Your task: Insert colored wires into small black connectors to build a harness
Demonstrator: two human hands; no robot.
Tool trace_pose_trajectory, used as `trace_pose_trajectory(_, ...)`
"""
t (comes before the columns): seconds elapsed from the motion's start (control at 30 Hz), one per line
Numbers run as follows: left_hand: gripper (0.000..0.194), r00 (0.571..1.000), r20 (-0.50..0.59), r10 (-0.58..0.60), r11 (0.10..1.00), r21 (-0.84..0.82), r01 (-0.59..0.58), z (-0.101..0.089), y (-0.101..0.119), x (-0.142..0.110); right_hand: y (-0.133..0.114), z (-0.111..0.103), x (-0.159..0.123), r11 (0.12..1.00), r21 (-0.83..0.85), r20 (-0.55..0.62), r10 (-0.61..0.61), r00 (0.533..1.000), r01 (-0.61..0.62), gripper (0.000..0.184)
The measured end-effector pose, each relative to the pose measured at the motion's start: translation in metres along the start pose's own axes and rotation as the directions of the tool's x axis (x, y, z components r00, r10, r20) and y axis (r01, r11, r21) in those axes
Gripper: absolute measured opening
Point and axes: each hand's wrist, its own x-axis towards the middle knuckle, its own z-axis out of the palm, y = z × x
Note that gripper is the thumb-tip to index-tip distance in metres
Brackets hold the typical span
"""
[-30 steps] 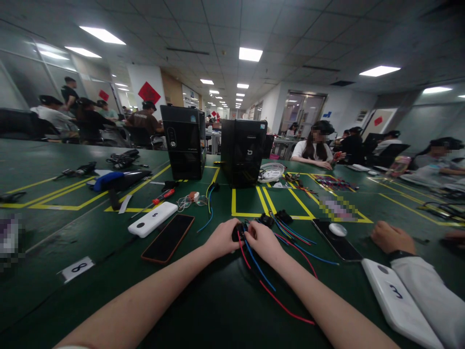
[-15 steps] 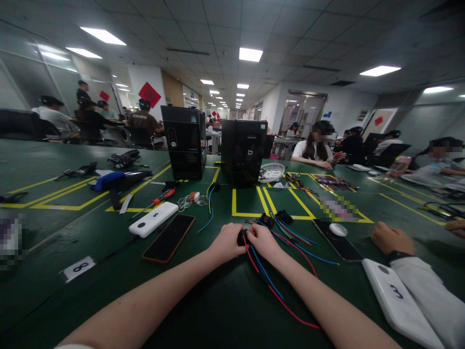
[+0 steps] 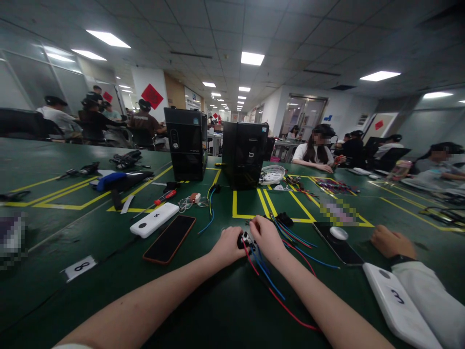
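Note:
My left hand (image 3: 230, 246) grips a small black-and-white wired part (image 3: 247, 238) between thumb and fingers, just above the green table. A long red wire (image 3: 269, 288) and blue wires (image 3: 268, 277) trail from it toward me. My right hand (image 3: 266, 237) is close on the part's right side with curled fingers; what they pinch is hidden. Beyond my right hand lie a black connector piece (image 3: 285, 218) and a bundle of loose coloured wires (image 3: 300, 239).
Two black computer cases (image 3: 187, 145) stand ahead. A phone (image 3: 170, 239), a white power bank (image 3: 155, 219) and a red screwdriver (image 3: 165, 196) lie left. On the right are another phone (image 3: 332, 237), a white power bank (image 3: 395, 300) and a co-worker's hand (image 3: 392, 242). A white basket (image 3: 272, 175) sits behind.
My right hand has lifted slightly and shifted right, away from my left hand. The part's white face now shows between my hands. The view has moved a little.

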Motion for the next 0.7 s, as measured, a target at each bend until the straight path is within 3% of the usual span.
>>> trace_pose_trajectory(0.13,0.033,0.999,-0.05,-0.014,1.0,-0.018,0.013,0.001,-0.009,0.003,0.015,-0.001,0.006,0.987,-0.132,0.139,0.107,0.984,-0.089,0.02)
trace_pose_trajectory(0.23,0.033,0.997,-0.063,-0.033,0.999,0.002,0.033,-0.003,-0.017,0.006,0.021,0.004,0.005,0.985,-0.153,0.164,0.104,0.981,-0.078,0.021)
trace_pose_trajectory(0.43,0.028,0.998,-0.06,0.002,0.999,0.037,0.0,-0.008,-0.018,0.008,0.003,0.006,-0.007,0.988,-0.143,0.203,-0.031,0.979,0.061,0.016)
trace_pose_trajectory(0.7,0.027,0.999,-0.048,-0.003,0.997,0.071,0.006,-0.004,-0.012,0.006,-0.008,0.014,-0.01,0.963,-0.265,0.316,0.029,0.948,0.059,0.023)
